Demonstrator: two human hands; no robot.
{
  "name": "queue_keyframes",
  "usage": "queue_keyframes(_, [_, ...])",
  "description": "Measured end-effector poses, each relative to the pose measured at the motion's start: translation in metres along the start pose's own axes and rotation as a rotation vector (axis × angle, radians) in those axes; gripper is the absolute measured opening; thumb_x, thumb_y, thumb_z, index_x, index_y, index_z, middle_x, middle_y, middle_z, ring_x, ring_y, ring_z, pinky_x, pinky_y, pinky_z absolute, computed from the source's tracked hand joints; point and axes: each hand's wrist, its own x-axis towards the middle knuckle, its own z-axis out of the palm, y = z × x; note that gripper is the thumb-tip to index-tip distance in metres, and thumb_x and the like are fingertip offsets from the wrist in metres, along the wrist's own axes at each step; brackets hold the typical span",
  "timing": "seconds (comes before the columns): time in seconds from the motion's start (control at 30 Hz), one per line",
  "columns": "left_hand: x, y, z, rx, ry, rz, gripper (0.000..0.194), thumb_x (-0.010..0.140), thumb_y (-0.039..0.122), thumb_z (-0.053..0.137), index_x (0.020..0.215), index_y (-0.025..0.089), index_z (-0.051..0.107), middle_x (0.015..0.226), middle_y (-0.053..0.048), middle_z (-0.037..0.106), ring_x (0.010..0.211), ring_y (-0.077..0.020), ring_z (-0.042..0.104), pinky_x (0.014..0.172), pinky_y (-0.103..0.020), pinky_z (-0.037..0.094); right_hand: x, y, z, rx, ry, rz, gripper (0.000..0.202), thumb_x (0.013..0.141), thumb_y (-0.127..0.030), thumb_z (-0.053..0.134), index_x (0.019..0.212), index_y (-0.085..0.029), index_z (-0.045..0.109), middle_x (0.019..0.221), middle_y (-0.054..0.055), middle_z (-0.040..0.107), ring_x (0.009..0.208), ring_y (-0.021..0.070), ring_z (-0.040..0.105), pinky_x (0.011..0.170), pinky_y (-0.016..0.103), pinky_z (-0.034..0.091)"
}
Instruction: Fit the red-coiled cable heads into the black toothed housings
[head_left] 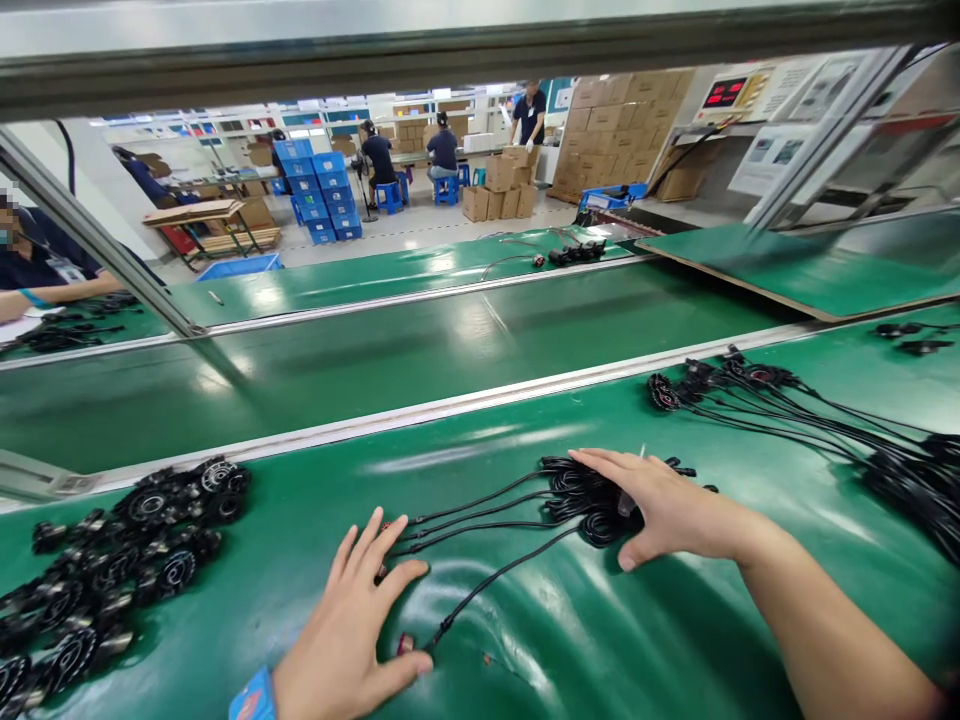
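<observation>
Fingers spread, my left hand (360, 610) lies over the ends of several black cables on the green bench. One small red-and-metal cable end (406, 643) shows beside its thumb; the other ends are mostly hidden under the fingers. My right hand (656, 500) rests with fingers stretched over a bundle of coiled black cables (592, 500), covering its right side. Thin black cables (480, 525) run across from the bundle to my left hand. A blue band (253, 697) is on my left wrist.
Black round parts with metal pieces (150, 540) are heaped at the left. More cabled black parts (757, 385) lie at the right. Beyond a pale rail (465, 405) runs a green conveyor (420, 345). A co-worker's arm (67, 290) is at far left. A metal beam (480, 50) crosses overhead.
</observation>
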Motion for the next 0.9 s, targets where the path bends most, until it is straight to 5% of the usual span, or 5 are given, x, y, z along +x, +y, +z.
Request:
queue_keyframes(0.2, [0.013, 0.004, 0.012, -0.052, 0.049, -0.009, 0.018, 0.102, 0.021, 0.046, 0.111, 0.025, 0.061, 0.151, -0.01, 0.048, 0.15, -0.0316, 0.031, 0.113, -0.056, 0.045, 0.001, 0.01, 0.001, -0.159, 0.104, 0.015, 0.075, 0.071, -0.021, 0.059, 0.144, -0.031, 0.047, 0.142, 0.006, 0.059, 0.12, 0.033, 0.06, 0.091, 0.048, 0.047])
queue_keyframes(0.37, [0.02, 0.01, 0.018, -0.126, 0.114, -0.033, 0.009, 0.1, 0.024, 0.055, 0.104, 0.022, 0.062, 0.154, -0.012, 0.042, 0.151, -0.0347, 0.025, 0.114, -0.056, 0.042, -0.007, 0.02, 0.002, -0.245, 0.247, 0.075, 0.082, 0.072, -0.036, 0.073, 0.149, -0.031, 0.043, 0.15, 0.013, 0.051, 0.126, 0.0416, 0.058, 0.089, 0.055, 0.049])
queue_keyframes(0.53, [0.007, 0.012, 0.02, -0.143, 0.225, -0.093, 0.021, 0.095, 0.027, 0.065, 0.116, 0.027, 0.065, 0.148, -0.012, 0.045, 0.138, -0.0383, 0.039, 0.106, -0.059, 0.044, -0.008, -0.072, 0.025, -0.069, 0.328, -0.309, 0.054, 0.088, -0.041, 0.072, 0.138, -0.036, 0.052, 0.132, 0.006, 0.066, 0.117, 0.0307, 0.063, 0.093, 0.046, 0.049])
queue_keyframes(0.67, [0.004, 0.014, 0.023, -0.155, 0.256, -0.131, 0.017, 0.098, 0.022, 0.059, 0.112, 0.025, 0.068, 0.114, -0.011, 0.06, 0.106, -0.0308, 0.057, 0.088, -0.048, 0.051, 0.02, -0.161, 0.056, -0.028, 0.353, -0.553, 0.021, 0.09, -0.027, 0.071, 0.111, -0.027, 0.066, 0.087, 0.001, 0.071, 0.075, 0.0225, 0.063, 0.068, 0.038, 0.044])
queue_keyframes(0.9, [-0.009, 0.021, 0.012, -0.641, 0.251, -0.21, 0.016, 0.102, 0.025, 0.057, 0.117, 0.028, 0.06, 0.113, -0.005, 0.065, 0.106, -0.023, 0.06, 0.093, -0.038, 0.049, 0.038, -0.193, 0.072, 0.091, 0.447, -0.555, 0.014, 0.102, -0.025, 0.056, 0.092, -0.024, 0.066, 0.079, 0.0, 0.068, 0.071, 0.0185, 0.052, 0.065, 0.036, 0.034])
